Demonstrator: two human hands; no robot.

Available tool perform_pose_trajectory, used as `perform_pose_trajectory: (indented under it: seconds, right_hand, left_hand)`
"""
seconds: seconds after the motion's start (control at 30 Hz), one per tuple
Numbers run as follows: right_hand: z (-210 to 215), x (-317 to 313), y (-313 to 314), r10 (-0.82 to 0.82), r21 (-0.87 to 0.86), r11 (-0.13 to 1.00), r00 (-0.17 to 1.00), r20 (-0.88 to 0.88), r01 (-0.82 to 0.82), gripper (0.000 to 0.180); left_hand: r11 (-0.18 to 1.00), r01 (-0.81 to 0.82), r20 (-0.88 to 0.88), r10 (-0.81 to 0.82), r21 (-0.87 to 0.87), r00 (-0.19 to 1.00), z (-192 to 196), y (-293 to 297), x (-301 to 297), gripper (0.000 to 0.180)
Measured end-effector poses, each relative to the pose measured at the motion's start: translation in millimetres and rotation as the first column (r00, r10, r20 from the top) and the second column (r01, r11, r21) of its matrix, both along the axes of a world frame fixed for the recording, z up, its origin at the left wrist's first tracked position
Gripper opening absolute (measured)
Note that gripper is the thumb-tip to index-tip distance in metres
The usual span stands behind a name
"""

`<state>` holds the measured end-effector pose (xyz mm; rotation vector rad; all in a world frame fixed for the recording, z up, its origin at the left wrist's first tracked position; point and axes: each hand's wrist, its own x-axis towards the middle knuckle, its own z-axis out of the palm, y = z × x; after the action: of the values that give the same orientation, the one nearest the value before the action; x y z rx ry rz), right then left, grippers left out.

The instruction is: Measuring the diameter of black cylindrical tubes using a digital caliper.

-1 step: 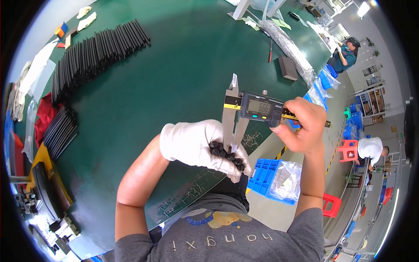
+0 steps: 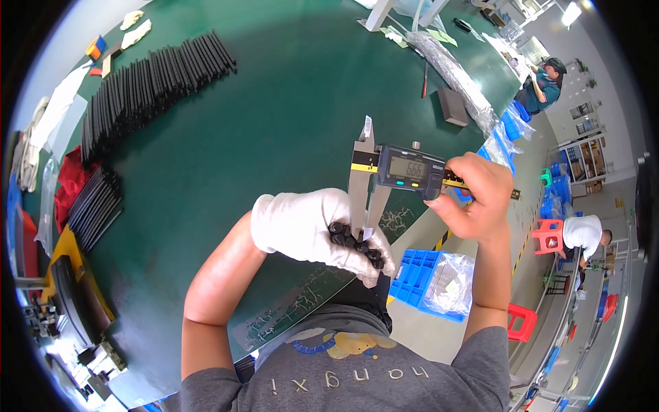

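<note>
My left hand [image 2: 302, 225], in a white glove, is closed around a bundle of black rods [image 2: 349, 240], whose ends face up in the palm. Bare, my right hand [image 2: 477, 196] grips the beam end of a digital caliper [image 2: 412, 168], its thumb under the slider. The caliper's jaws [image 2: 366, 206] point down into the bundle, with their tips at the rod ends; whether they clamp one rod is too small to tell. A lit display faces me.
Many black rods [image 2: 154, 86] lie in a row on the green table [image 2: 288, 103], far left. A smaller stack of thin rods [image 2: 96, 206] sits nearer. At the far right are a dark block [image 2: 452, 107] and a plastic-wrapped roll [image 2: 456, 75]. A blue crate [image 2: 419, 278] stands below the table's edge.
</note>
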<state>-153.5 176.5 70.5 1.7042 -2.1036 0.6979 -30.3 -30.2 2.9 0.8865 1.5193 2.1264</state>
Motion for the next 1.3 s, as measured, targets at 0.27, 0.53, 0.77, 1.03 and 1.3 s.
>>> perform_pose_trajectory:
  seconds: [0.27,0.53,0.77,1.03,1.3]
  right_hand:
    - [2.5,4.6,0.6,-0.049,0.054,0.997,0.999,-0.021,0.05,0.035]
    - [-0.2,11.0,4.1,-0.066,0.046,0.997,0.997,0.051,0.063,0.03]
    - [1.5,15.4,-1.0,-0.085,0.034,0.996,0.992,0.096,0.082,0.028]
    - [1.5,14.9,-2.2,-0.101,0.065,0.993,0.993,0.06,0.097,0.03]
    - [-1.2,16.1,-1.3,-0.119,0.032,0.993,0.99,0.071,0.117,0.031]
  left_hand:
    - [0.999,-0.036,0.033,0.037,-0.03,0.999,2.4,0.5,4.0,0.02]
    - [0.998,-0.06,0.066,0.061,-0.019,0.996,0.4,1.8,3.8,0.019]
    - [0.995,-0.084,0.005,0.084,-0.051,0.996,-0.4,4.1,2.2,0.018]
    - [0.996,-0.089,-0.039,0.088,-0.014,0.995,-0.2,5.0,1.0,0.02]
    - [0.997,-0.057,0.043,0.059,-0.047,0.997,0.6,3.4,3.0,0.019]
